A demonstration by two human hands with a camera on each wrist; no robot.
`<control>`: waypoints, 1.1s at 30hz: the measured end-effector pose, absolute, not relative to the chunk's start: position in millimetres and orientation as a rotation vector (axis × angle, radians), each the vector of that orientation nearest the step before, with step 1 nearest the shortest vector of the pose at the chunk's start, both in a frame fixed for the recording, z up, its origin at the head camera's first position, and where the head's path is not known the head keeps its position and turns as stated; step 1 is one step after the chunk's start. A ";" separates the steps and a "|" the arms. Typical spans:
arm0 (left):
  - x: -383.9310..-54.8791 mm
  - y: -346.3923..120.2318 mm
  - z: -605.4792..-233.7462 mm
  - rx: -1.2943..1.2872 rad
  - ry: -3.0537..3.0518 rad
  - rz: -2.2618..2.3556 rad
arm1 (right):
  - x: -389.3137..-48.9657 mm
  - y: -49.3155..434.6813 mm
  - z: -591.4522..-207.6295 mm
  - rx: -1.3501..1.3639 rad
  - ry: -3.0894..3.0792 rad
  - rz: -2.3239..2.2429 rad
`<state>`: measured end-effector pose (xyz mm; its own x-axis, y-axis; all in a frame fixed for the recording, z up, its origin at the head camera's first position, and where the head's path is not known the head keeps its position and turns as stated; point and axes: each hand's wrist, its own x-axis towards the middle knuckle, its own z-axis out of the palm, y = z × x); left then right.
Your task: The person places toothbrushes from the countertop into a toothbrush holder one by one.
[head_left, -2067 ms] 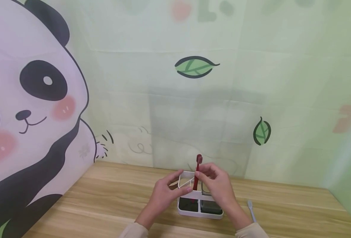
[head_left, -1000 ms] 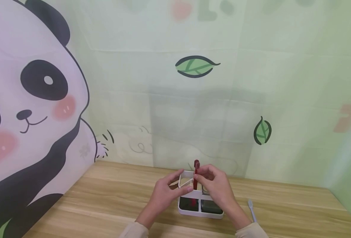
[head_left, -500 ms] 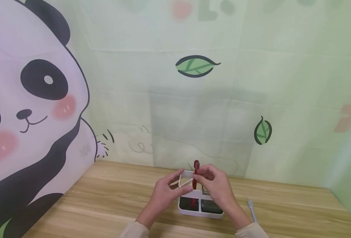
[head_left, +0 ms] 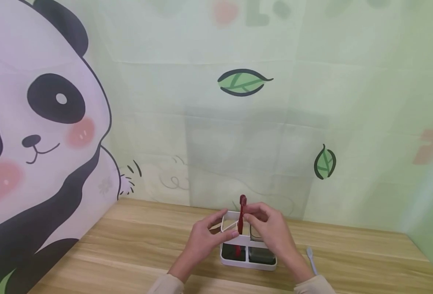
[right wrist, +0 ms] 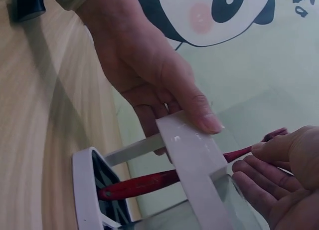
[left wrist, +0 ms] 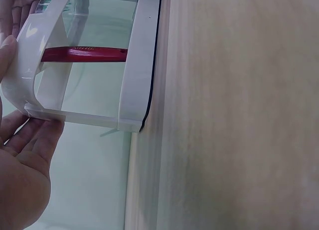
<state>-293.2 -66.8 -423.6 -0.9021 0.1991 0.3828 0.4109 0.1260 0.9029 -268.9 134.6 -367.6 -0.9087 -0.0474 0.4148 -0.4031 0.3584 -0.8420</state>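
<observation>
A white toothbrush holder (head_left: pixel 243 241) with a dark base tray stands on the table. My left hand (head_left: pixel 206 237) grips its upper frame from the left, thumb in front and fingers behind. A red toothbrush (head_left: pixel 240 224) stands head up through the holder's top, leaning slightly; in the right wrist view the lower end of the toothbrush (right wrist: pixel 129 187) reaches the base tray. Beside the brush's neck is my right hand (head_left: pixel 271 228), thumb and fingers slightly spread and no longer across the handle. Whether a fingertip still touches the neck is hard to tell.
A clear cup (head_left: pixel 254 233) sits in the holder's right side, partly behind my right hand. A pale blue toothbrush (head_left: pixel 310 259) lies on the wooden table (head_left: pixel 363 261) to the right. Behind the table hangs a green cloth (head_left: pixel 157 134) printed with a panda and leaves.
The red toothbrush has come down into the holder. Over the last half second my right thumb and fingers have loosened and moved slightly right of it. My left hand has stayed on the holder.
</observation>
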 end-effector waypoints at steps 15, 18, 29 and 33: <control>-293.1 -69.6 -425.9 -0.601 -2.251 -1.861 | -261.4 168.2 -344.3 0.321 -2.344 1.487; -292.8 -69.5 -427.0 -0.619 -2.239 -1.864 | -256.9 177.4 -339.6 0.329 -2.310 1.483; -295.6 -68.1 -428.0 -0.606 -2.249 -1.864 | -248.8 210.2 -339.1 0.325 -2.278 1.423; -295.5 -67.9 -428.3 -0.598 -2.253 -1.859 | -248.3 221.6 -341.5 0.310 -2.282 1.417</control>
